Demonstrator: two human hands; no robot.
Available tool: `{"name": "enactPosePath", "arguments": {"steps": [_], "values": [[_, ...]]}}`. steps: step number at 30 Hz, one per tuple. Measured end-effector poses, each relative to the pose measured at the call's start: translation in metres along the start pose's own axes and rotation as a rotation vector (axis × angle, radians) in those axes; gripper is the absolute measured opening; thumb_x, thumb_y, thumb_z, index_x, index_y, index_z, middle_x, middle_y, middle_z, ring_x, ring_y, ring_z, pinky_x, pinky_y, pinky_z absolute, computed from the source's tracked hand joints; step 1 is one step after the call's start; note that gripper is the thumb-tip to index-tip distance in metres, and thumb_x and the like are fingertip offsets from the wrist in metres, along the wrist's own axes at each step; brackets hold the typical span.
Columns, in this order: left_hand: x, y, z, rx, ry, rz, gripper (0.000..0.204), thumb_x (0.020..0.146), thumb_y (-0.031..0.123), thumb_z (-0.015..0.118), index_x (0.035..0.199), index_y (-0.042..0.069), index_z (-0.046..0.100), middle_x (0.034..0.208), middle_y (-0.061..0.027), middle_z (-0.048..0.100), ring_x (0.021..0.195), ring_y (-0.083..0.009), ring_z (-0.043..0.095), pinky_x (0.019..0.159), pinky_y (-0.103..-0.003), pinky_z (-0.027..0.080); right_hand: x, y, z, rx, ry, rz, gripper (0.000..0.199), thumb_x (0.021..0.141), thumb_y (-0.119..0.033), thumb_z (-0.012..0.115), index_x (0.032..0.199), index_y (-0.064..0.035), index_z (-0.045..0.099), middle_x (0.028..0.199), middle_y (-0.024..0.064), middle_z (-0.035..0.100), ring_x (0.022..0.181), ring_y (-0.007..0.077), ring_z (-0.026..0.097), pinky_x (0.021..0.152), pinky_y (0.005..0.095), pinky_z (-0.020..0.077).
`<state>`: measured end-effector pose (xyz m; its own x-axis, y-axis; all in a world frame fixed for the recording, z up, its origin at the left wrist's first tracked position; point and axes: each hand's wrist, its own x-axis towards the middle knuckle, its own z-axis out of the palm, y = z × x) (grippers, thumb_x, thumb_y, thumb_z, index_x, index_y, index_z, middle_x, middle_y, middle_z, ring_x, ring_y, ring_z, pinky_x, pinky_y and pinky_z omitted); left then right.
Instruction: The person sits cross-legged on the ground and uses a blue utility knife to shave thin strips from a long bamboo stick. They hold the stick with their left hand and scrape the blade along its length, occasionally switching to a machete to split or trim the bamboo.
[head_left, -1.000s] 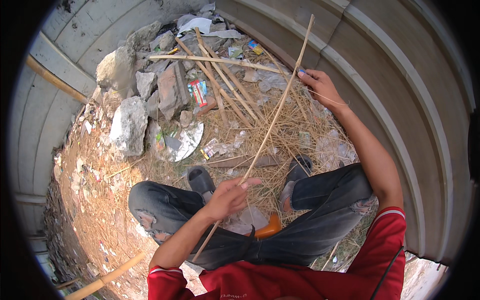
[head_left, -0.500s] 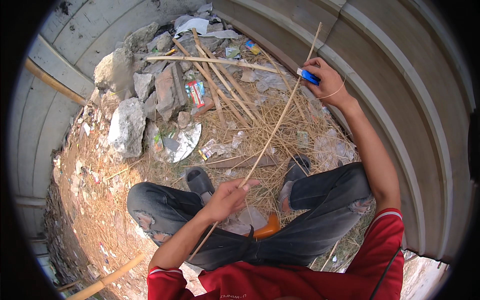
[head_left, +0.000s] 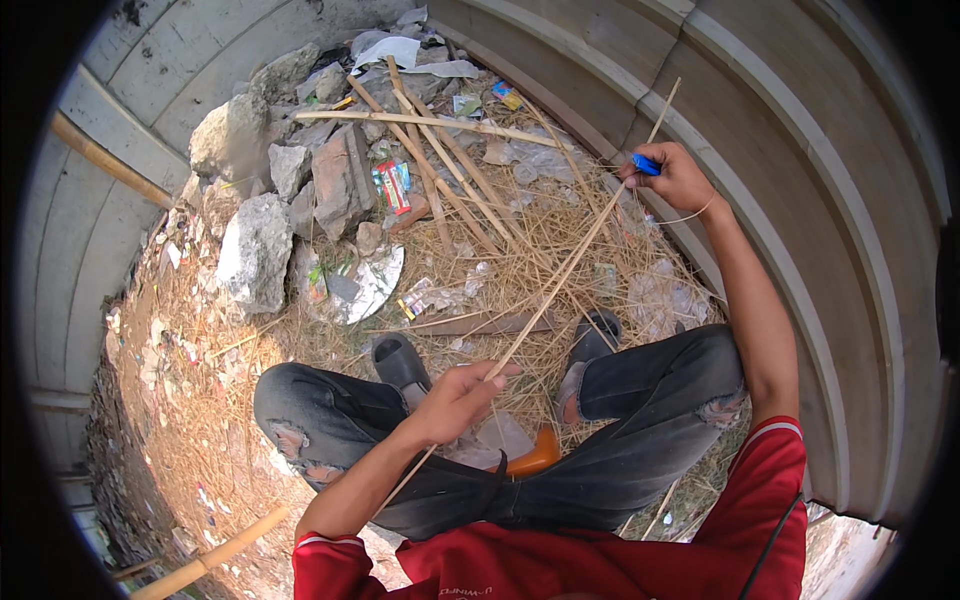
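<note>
A long, thin bamboo strip [head_left: 560, 282] slants across in front of me, from beside my left thigh up toward the metal wall at the far right. My left hand [head_left: 455, 402] is closed around its lower part, with the thumb on top. Near the strip's upper end, my right hand [head_left: 678, 180] grips a small blue hand tool [head_left: 646, 164]; its working end is too small to make out. The tool and fingertips are against the strip, whose thin tip sticks out beyond them.
Several bamboo pieces [head_left: 440, 170] lie crossed beyond my feet, beside broken concrete chunks [head_left: 256, 252]. Thin shavings [head_left: 540, 235] and litter cover the ground. An orange object [head_left: 535, 455] lies between my legs. Corrugated metal [head_left: 800, 200] rises close on the right.
My right hand and the blue tool have shifted slightly nearer and to the right, and the strip's far end has swung right and down. My left hand has hardly moved.
</note>
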<state>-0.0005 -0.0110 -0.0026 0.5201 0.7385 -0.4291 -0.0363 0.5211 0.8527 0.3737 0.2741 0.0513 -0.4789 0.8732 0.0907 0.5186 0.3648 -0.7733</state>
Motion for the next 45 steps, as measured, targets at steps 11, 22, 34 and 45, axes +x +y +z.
{"name": "enactPosePath", "arguments": {"steps": [11,22,34,45], "values": [[0.001,-0.002,0.0,-0.01,-0.02,-0.008,0.038,0.11,0.02,0.05,0.143,0.001,0.058,0.064,0.0103,0.033,0.054,-0.0032,0.031,0.051,-0.025,0.026,0.004,0.008,-0.001,-0.053,-0.112,0.113,0.008,0.088,-0.005,0.071,0.087,-0.0004,0.064,0.08,-0.0006,0.063,0.077,0.0095,0.055,0.074,0.0287,0.0466],[0.0,0.005,0.005,0.126,0.021,-0.027,0.041,0.11,0.023,0.052,0.143,-0.001,0.057,0.064,0.0102,0.033,0.054,-0.0033,0.032,0.052,-0.025,0.027,-0.002,-0.024,0.006,-0.081,-0.218,0.145,0.02,0.087,-0.023,0.082,0.093,-0.0049,0.076,0.075,0.0007,0.067,0.075,0.0119,0.059,0.069,0.0316,0.0453],[0.001,0.002,0.004,0.067,-0.011,-0.011,0.04,0.11,0.021,0.05,0.143,-0.001,0.056,0.063,0.01,0.032,0.052,-0.0035,0.03,0.051,-0.025,0.026,0.0,-0.017,0.001,0.186,-0.057,0.177,0.019,0.082,-0.012,0.085,0.093,0.0,0.076,0.083,0.0043,0.075,0.074,0.0117,0.065,0.072,0.0302,0.0523],[0.003,0.0,0.002,0.029,-0.001,-0.038,0.039,0.111,0.021,0.05,0.142,-0.001,0.057,0.063,0.0101,0.031,0.052,-0.0035,0.029,0.051,-0.025,0.025,0.0,-0.032,0.009,-0.241,-0.189,-0.039,0.025,0.073,-0.008,0.088,0.094,-0.0003,0.077,0.077,0.0048,0.072,0.071,0.0202,0.065,0.07,0.0322,0.0513]]}}
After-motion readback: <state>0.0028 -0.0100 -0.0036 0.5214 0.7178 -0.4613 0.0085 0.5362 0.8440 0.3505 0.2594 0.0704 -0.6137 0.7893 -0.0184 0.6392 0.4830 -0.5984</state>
